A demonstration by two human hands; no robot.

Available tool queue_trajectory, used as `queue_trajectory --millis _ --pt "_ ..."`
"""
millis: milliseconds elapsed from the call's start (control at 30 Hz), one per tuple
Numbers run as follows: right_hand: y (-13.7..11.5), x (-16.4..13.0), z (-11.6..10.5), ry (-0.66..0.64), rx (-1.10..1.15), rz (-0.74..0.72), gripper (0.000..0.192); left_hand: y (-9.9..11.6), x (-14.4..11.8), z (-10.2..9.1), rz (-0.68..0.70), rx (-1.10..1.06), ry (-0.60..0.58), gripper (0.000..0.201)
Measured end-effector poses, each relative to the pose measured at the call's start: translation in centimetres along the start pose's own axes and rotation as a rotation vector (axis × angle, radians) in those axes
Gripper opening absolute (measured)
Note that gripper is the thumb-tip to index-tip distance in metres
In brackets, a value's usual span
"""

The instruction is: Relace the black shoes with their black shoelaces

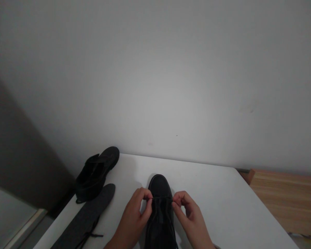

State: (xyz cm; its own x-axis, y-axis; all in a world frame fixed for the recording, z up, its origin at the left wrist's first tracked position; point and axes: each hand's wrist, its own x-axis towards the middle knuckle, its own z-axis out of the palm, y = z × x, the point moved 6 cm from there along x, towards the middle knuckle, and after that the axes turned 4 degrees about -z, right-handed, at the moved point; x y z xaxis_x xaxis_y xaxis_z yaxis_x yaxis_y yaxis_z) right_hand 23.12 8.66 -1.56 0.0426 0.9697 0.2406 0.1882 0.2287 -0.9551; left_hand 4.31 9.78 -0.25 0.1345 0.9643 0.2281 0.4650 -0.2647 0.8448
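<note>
A black shoe (159, 185) lies on the white table, toe pointing to the wall, its near end cut off by the bottom of the view. Across its front eyelets runs a thin dark shoelace (162, 197), stretched sideways between both hands. At the shoe's left side, my left hand (137, 212) is closed, thumb and finger pinching one end of the lace. My right hand (188, 211) pinches the other end at the right side. The lace ends inside the fingers are mostly hidden.
A second black shoe (92, 176) stands at the table's back left. Beside it lie a dark grey insole (97, 207) and a loose black lace (89, 234). The white table (223, 204) meets a pale wall (171, 86). Wooden boards (287, 200) show beyond its right edge.
</note>
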Motion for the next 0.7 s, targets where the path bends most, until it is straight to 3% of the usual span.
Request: queue_trajectory --millis 267,433,700 --pt "0.0 -0.7 -3.5 0.107 0.13 0.062 0.025 1.0 -0.6 -0.5 -0.028 -0.174 -0.044 0.013" --pt "0.7 -1.1 -5.9 0.285 0.265 0.144 0.034 0.7 -0.7 -0.9 -0.081 -0.273 -0.039 0.01" --pt "0.5 -1.6 -6.9 0.322 0.503 0.186 0.03 -0.1 -0.6 -1.3 -0.127 -0.332 -0.009 0.011"
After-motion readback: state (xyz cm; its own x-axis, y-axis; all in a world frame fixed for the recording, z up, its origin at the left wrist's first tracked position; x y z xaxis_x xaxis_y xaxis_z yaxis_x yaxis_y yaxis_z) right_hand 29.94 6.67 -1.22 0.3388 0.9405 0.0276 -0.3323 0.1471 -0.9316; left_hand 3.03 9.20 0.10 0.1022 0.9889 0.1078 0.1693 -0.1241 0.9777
